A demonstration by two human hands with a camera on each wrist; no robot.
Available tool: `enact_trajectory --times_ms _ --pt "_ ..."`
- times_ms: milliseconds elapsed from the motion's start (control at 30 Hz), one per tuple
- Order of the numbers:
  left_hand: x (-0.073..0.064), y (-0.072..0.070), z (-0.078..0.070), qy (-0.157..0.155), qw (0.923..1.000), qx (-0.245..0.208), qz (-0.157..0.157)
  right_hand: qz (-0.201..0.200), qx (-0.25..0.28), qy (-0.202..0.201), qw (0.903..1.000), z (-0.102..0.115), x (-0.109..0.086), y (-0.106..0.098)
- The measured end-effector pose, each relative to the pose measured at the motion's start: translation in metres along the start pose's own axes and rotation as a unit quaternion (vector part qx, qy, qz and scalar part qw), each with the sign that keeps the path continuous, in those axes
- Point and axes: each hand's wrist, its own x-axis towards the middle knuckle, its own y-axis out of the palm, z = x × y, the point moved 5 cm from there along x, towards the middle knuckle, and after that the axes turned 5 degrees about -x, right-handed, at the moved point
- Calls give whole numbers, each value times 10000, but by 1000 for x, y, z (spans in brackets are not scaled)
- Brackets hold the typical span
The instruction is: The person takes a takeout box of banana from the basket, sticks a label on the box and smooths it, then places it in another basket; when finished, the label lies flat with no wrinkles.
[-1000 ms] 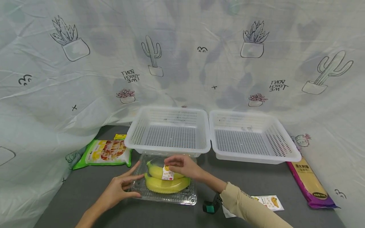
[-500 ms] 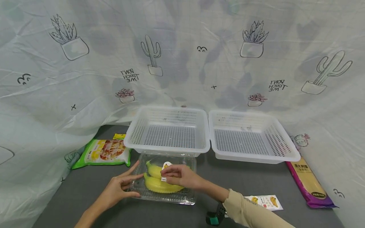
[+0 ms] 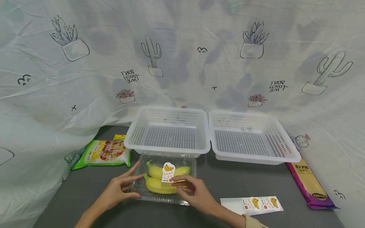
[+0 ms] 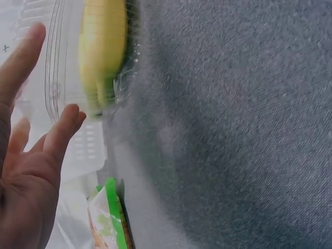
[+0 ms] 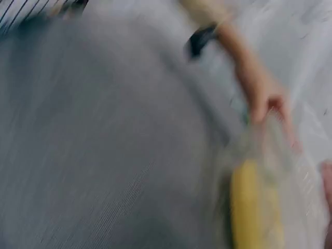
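A clear plastic clamshell box [image 3: 185,161] lies on the dark table with two yellow bananas [image 3: 158,185] inside. On its lid, over the bananas, lies a white banana sticker [image 3: 168,172]. My left hand [image 3: 115,188] rests against the box's left side, fingers and thumb spread along it. In the left wrist view, the straight fingers [image 4: 62,129] reach the box's edge. Fingertips of my right hand [image 3: 198,194] sit at the sticker's lower right corner, loosely bent, holding nothing. The right wrist view is blurred, with the bananas [image 5: 246,202] at its lower right.
Two white perforated baskets [image 3: 172,150] [image 3: 256,157] stand side by side behind the box. A green-edged food bag [image 3: 105,152] lies at left, a purple and gold packet [image 3: 310,183] at right. A backing sheet [image 3: 236,205] with banana stickers [image 3: 256,203] lies front right.
My right hand has laid the sticker on the lid, let it go and drawn back to the right and toward me. The left hand keeps its place on the box.
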Motion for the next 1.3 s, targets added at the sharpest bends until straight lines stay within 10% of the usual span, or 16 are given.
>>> enact_trajectory --times_ms 167,333,600,833,1000,1300 --pt "-2 -1 2 121 9984 -477 282 -946 -2341 -2040 9459 19 -28 -5" --pt "-2 -2 5 137 9921 -1128 527 -1063 -3054 -2477 9133 8 -42 -2" --pt "5 -26 3 510 9981 -96 -319 -1148 -3577 -798 9233 -38 -51 1" --pt "33 -63 -4 989 9780 1064 -1497 -1512 -2666 415 9510 -47 -42 3" --pt "68 -79 2 781 9692 2021 -1170 -1581 -2293 741 9576 -49 -33 6" --pt "110 -96 16 -350 9731 2260 -265 -1987 -2148 878 9522 -49 -18 4"
